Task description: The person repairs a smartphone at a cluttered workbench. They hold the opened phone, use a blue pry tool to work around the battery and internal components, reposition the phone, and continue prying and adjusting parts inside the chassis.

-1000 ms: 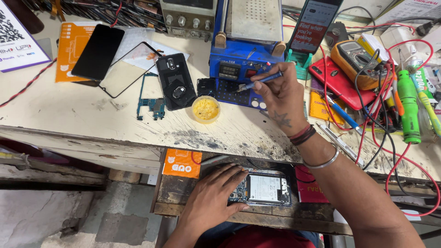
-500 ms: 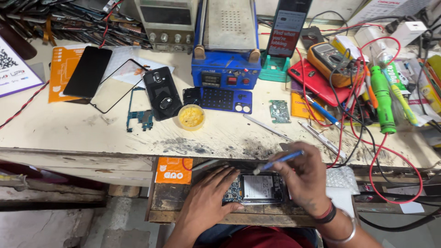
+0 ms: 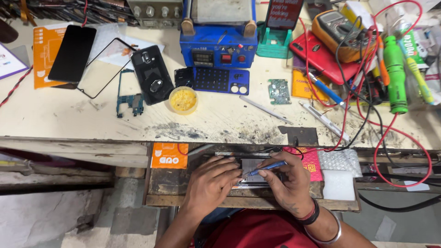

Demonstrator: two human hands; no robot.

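Observation:
Both my hands are over an opened phone [image 3: 250, 170] that lies on a pulled-out wooden shelf [image 3: 165, 183] below the workbench. My left hand [image 3: 209, 183] rests on the phone's left side and holds it steady. My right hand [image 3: 289, 181] grips a thin blue-handled tool [image 3: 265, 167], whose tip touches the phone's exposed inside. Most of the phone is hidden under my fingers.
The workbench [image 3: 59, 115] above carries a blue heating station [image 3: 218, 39], a yellow paste tin [image 3: 183, 99], a small circuit board [image 3: 278, 91], a black phone back [image 3: 151, 73], a dark screen [image 3: 72, 53], a multimeter [image 3: 337, 30], tweezers [image 3: 265, 109] and tangled red wires [image 3: 381, 138]. Bubble wrap [image 3: 340, 160] lies on the shelf.
My right hand came down from the bench with the blue tool to the phone on the shelf. The left hand has closed in on the phone. The view has tilted down.

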